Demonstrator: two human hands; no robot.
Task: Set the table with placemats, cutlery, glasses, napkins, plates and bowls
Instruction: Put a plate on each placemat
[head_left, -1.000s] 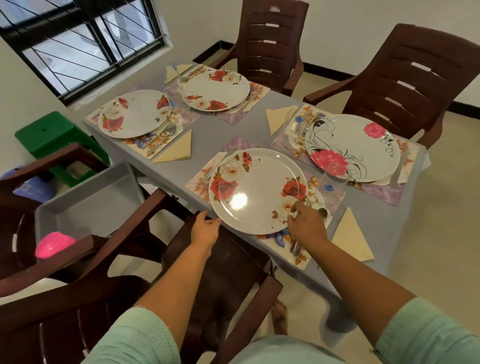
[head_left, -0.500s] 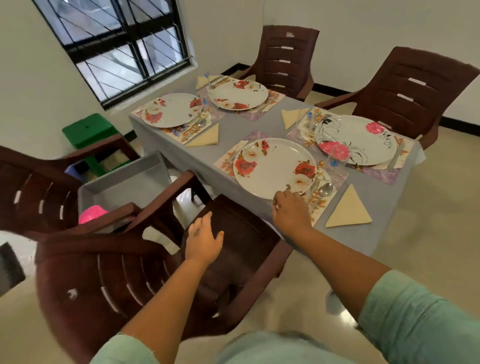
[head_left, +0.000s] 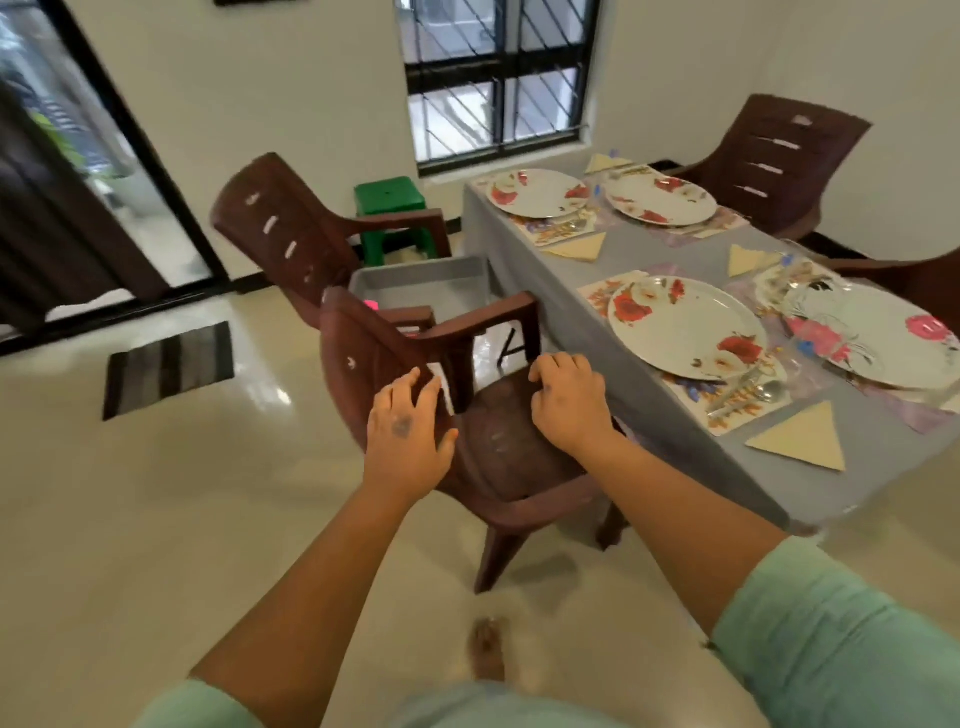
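Observation:
My left hand (head_left: 408, 426) grips the back edge of a brown plastic chair (head_left: 493, 447) that stands at the near side of the grey-clothed table (head_left: 519, 260). My right hand (head_left: 569, 405) is curled on the chair's seat next to the table edge. The nearest place has a rose-patterned plate (head_left: 685, 327) on a floral placemat (head_left: 597, 293). Cutlery (head_left: 753, 395) and a folded yellow napkin (head_left: 800, 436) lie beside it. A pink-flowered plate (head_left: 872, 338) lies to the right. Two more plates (head_left: 537, 192) (head_left: 660, 200) lie at the far end.
A grey tub (head_left: 415, 286) with a pink object (head_left: 371, 304) rests on a second brown chair (head_left: 280, 234) behind the first. A green stool (head_left: 389, 197) stands under the window. Another brown chair (head_left: 779, 156) is across the table. A striped floor mat (head_left: 166, 364) lies left.
Both hands left the near plate and took hold of the brown chair. My view has pulled back and turned left, away from the table.

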